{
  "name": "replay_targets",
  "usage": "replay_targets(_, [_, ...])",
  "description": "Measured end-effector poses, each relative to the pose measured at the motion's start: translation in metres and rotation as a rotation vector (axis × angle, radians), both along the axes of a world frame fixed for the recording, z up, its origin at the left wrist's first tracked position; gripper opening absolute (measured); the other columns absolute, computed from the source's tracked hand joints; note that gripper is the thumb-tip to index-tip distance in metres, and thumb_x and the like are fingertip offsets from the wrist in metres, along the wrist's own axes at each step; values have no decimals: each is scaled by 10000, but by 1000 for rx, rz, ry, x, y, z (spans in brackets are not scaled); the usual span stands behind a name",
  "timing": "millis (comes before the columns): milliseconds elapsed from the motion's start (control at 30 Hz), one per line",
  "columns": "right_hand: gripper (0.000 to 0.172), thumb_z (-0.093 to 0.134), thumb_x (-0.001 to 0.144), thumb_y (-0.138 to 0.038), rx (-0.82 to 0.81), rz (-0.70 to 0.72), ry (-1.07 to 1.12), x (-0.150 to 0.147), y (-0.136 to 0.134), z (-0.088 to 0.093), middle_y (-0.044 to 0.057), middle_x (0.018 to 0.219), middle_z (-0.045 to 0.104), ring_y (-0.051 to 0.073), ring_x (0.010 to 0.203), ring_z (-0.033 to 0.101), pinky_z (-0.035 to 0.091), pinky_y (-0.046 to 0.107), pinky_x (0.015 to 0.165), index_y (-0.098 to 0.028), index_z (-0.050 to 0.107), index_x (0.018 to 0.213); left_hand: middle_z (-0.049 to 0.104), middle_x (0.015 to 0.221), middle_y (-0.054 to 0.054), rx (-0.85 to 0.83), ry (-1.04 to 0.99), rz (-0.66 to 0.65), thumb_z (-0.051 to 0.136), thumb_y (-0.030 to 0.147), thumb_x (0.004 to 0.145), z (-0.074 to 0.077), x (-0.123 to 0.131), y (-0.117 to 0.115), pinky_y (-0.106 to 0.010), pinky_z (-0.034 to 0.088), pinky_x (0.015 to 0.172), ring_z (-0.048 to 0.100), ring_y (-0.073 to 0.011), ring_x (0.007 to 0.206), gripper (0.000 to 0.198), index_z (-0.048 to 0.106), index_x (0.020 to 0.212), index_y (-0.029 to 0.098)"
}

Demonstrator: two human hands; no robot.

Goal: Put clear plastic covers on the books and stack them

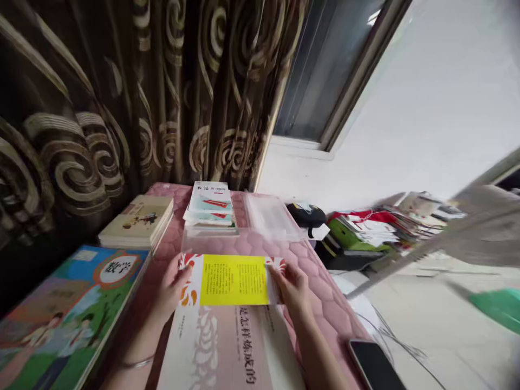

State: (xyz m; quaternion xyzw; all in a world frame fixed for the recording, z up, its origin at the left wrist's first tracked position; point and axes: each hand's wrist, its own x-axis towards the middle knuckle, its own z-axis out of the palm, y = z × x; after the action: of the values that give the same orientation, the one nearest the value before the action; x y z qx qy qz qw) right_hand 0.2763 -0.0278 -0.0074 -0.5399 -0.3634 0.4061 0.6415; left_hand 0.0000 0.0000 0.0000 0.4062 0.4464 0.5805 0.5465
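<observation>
My left hand [174, 279] pinches the left end of a yellow-and-white printed flap [233, 280] with orange leaf patterns. At its right end, my right hand [290, 284] grips it the same way, thumb on top. Directly below the flap lies a pale book [219, 346] with a pinkish-grey cover and Chinese title, turned sideways to me. Whether the flap is joined to that book, I cannot tell. A clear plastic sheet [244, 236] lies just beyond my hands, partly blurred.
A blue-green textbook pile [73, 319] and beige books [136, 219] stand left on the pink quilted surface [325, 292]. White booklets [209, 200] and clear plastic covers [270, 214] lie at the back. A phone [376, 363] rests by the right edge. Cluttered papers [369, 230] lie beyond.
</observation>
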Motion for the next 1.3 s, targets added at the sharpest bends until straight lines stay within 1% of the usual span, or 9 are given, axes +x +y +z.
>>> replay_targets(200, [407,809,675,-515,17,117,11,5,-3,0,33,829,738,229,685,681,541,294,557,-220,687,927,751,971,-60,32,14,63,820,597,566,-9,6,1,-338,550,813,707,-236,908,646,594,1011,188])
replay_targets(400, [385,815,661,-528,9,90,-8,6,1,-8,36,775,730,227,659,677,557,314,580,-205,663,807,744,1004,-76,45,44,38,790,594,624,-13,1,2,-332,569,777,710,-253,931,620,599,1052,188])
replay_targets(567, [398,798,676,-537,32,34,-44,5,3,-15,32,740,716,216,628,656,529,294,528,-193,676,834,743,1007,-62,-59,-13,-12,833,584,555,-4,0,-4,-340,585,727,721,-264,884,720,565,1103,202])
replay_targets(667, [380,793,687,-528,51,53,-33,4,1,-11,33,774,727,236,677,679,544,309,561,-208,689,861,742,974,-54,-5,-21,-10,837,570,562,-3,2,-3,-352,583,772,721,-259,891,660,569,1038,200])
replay_targets(767, [389,789,695,-525,52,85,2,4,-2,-5,35,835,740,256,735,697,560,329,600,-234,697,936,739,952,-52,36,4,8,819,589,586,-9,3,1,-364,576,816,717,-249,903,626,572,1011,203])
replay_targets(933, [401,777,701,-543,18,87,1,4,-2,-7,20,767,722,217,587,649,500,302,491,-226,690,929,734,978,-58,50,40,28,799,596,614,-18,2,5,-358,572,822,708,-241,924,609,572,1022,205])
replay_targets(1100, [344,763,725,-512,70,39,-66,4,3,-16,-1,696,672,162,531,567,420,255,447,-197,659,815,732,1000,-64,-33,7,1,814,593,585,-14,0,1,-339,581,750,714,-249,892,674,570,1076,201])
replay_targets(1200, [347,759,722,-509,101,23,-88,1,2,-13,10,706,673,176,580,586,444,263,480,-191,663,825,733,1003,-64,-63,-32,-23,825,577,578,-12,-1,-1,-346,586,725,719,-257,871,705,555,1114,206])
replay_targets(1300, [376,759,703,-523,103,6,-76,-3,-3,-4,23,742,695,218,663,630,489,290,519,-225,694,923,735,984,-57,-1,-18,-6,828,560,587,-16,0,1,-336,578,780,713,-245,906,643,570,1054,202])
